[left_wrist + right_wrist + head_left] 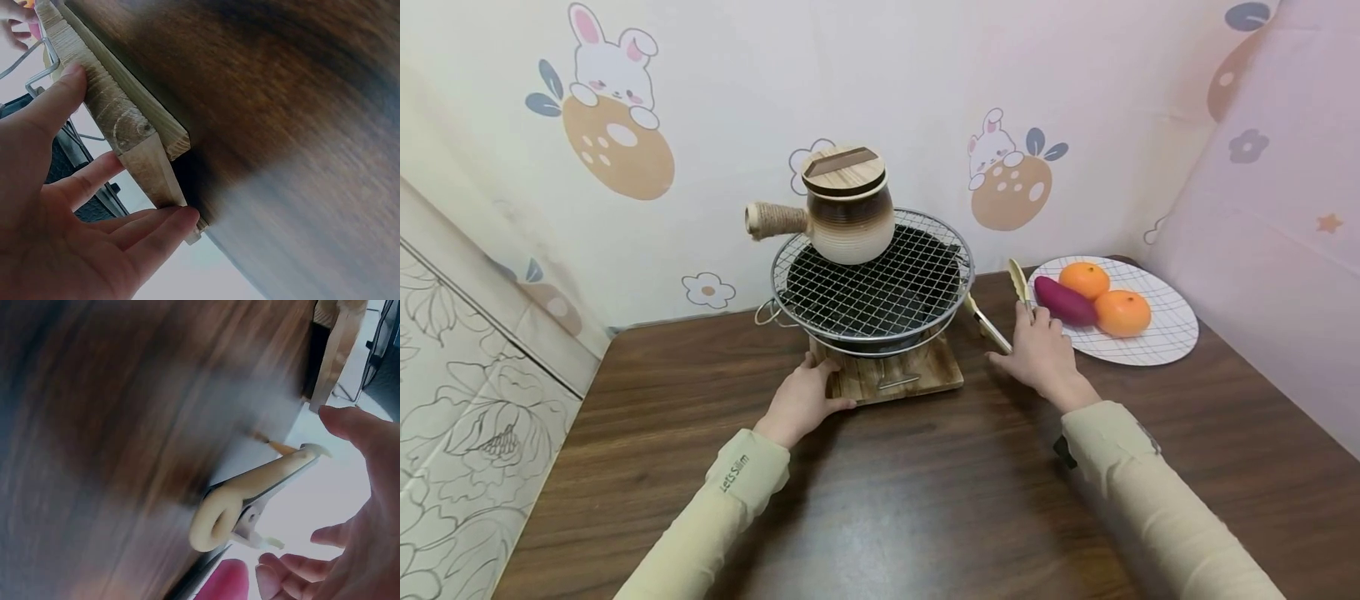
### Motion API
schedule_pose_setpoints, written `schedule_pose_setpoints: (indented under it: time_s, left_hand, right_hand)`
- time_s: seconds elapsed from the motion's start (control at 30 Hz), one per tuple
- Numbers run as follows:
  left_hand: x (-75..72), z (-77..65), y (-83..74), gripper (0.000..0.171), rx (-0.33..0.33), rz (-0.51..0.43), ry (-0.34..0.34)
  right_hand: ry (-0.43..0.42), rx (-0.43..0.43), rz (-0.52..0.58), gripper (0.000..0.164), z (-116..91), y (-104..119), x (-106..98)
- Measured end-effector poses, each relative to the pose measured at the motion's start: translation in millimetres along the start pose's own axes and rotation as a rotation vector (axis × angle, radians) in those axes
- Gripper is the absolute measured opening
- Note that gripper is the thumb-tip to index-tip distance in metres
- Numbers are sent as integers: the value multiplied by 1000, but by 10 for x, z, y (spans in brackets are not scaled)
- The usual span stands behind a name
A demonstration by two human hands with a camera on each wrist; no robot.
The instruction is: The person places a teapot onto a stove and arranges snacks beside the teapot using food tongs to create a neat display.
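My left hand (801,396) holds the front left corner of a square wooden board (925,375). In the left wrist view the thumb lies on the board's front edge and the fingertips meet its left side. On the board stands a round black stove (872,343) under a wire grill mesh (880,300). A brown and cream ceramic pot (850,229), with a wooden lid (846,171) and a rope-wrapped handle (778,219), sits on the mesh. My right hand (1041,354) hovers beside cream-tipped tongs (262,487), its fingers spread and apart from them in the right wrist view.
At the right, a white checked plate (1172,329) carries two oranges (1122,313) and a purple sweet potato (1063,302). Behind the brown wooden table (925,500) rises a wall covering with rabbit prints (737,100). A wire loop (767,312) sticks out left of the mesh.
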State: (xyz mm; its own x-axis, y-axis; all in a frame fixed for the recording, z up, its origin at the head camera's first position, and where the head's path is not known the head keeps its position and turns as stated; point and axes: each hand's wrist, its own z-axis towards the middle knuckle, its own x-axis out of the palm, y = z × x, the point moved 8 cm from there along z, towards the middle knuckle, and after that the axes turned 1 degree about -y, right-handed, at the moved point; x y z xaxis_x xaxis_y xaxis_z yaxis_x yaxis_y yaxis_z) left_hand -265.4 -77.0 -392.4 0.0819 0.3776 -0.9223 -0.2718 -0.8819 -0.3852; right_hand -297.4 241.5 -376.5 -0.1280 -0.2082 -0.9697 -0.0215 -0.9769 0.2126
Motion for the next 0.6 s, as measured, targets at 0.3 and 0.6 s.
schedule_pose_setpoints:
  time_s: [0.3, 0.6]
  left_hand:
    - [8, 19, 6, 65, 4, 17, -1]
    - [3, 15, 2, 64, 9, 20, -6]
  right_hand:
    - [47, 40, 10, 104, 38, -130, 77]
    - [91, 63, 52, 100, 65, -201, 179]
